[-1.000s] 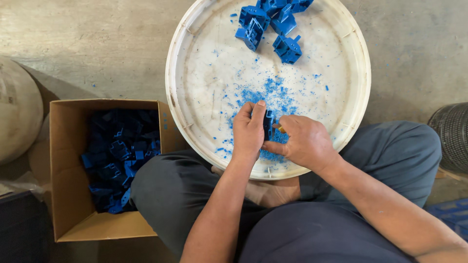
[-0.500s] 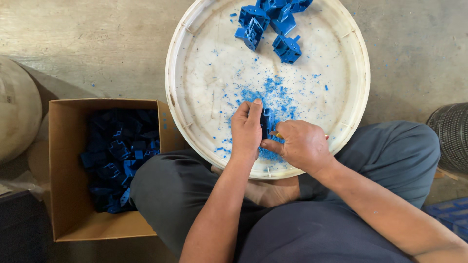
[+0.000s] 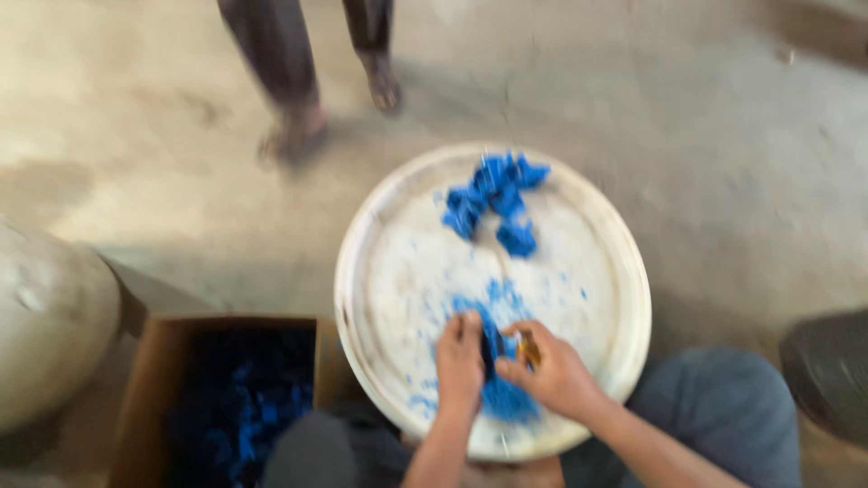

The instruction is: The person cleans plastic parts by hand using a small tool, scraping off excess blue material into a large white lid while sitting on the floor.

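Blue plastic is what both hands are busy with: the left hand (image 3: 459, 360) and the right hand (image 3: 553, 370) meet over a small dark blue piece (image 3: 493, 345) at the near part of a round white tray (image 3: 380, 271), each with fingers curled onto it, the left gripping it from its side and the right pinching it from the other. Something small and yellowish (image 3: 529, 351) shows at the right hand's fingertips (the blur makes it impossible to tell what it is). Under and just in front of the hands lies a scatter of blue chips (image 3: 506, 398), with finer blue specks spread across the tray's middle. At the far side of the tray sits a loose heap of blue plastic parts (image 3: 495, 199), well apart from the hands. To the left of the tray, beside the person's knee, stands an open cardboard box (image 3: 145, 389) holding more blue parts. A pale rounded sack (image 3: 50, 316) bulges at the left edge. Farther off on the concrete floor (image 3: 723, 136), another person's legs and sandalled feet (image 3: 298, 126) stand beyond the tray.
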